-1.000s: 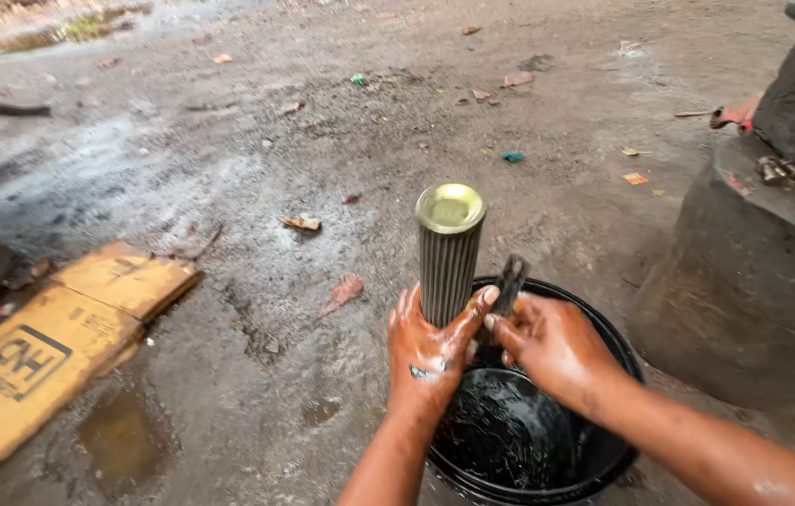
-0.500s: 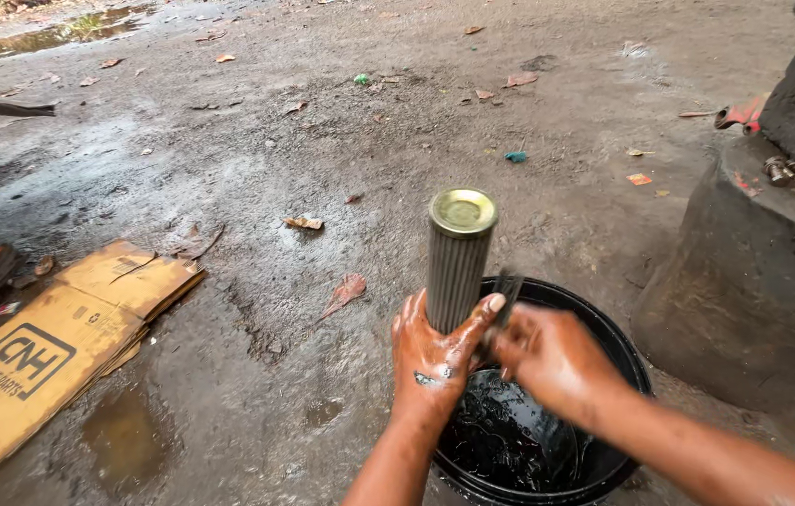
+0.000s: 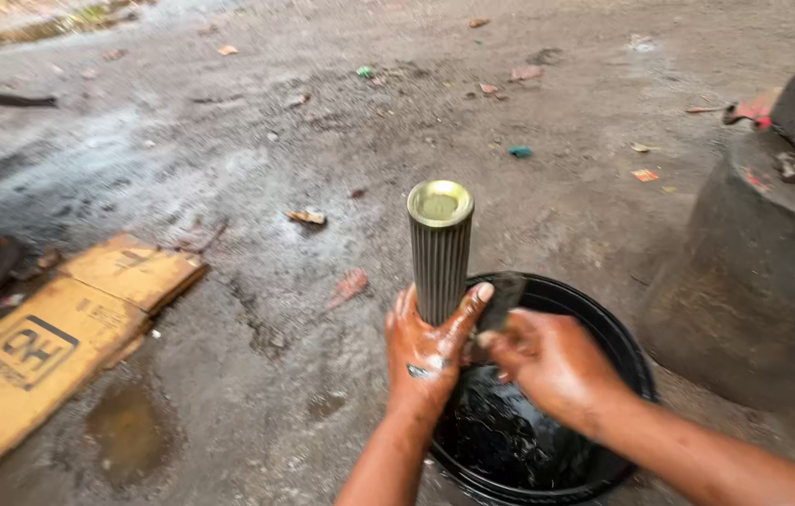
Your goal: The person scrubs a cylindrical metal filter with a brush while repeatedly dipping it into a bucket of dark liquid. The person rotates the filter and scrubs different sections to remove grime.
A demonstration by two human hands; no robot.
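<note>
since a moment ago the pleated filter cylinder (image 3: 440,251) has come up a little straighter and sits a touch further toward the middle of the black basin (image 3: 627,347), and the right hand (image 3: 552,361) has slid in closer against its base.

the cylinder stands nearly upright over the near-left edge of the basin, its brass-coloured top cap facing up and its lower end hidden in the left hand (image 3: 425,351). that hand is wrapped round the bottom of the cylinder, fingers closed and the thumb laid up along the pleats. the right hand, just to the right of it and over the basin, is pinched on a small dark brush (image 3: 502,298) pressed to the cylinder's lower side.

both hands shine wet and the dark liquid in the basin looks oily, so i'd judge the filter slick to hold. it looks light and hollow, stiff along its length, but the fine pleats would likely dent if squeezed hard. the safer hold seems to be at the capped ends, as the left hand has it, rather than round the middle.

left of the basin lie flattened cardboard pieces (image 3: 51,337) on the wet ground; to its right rises a dark round block (image 3: 753,272).
</note>
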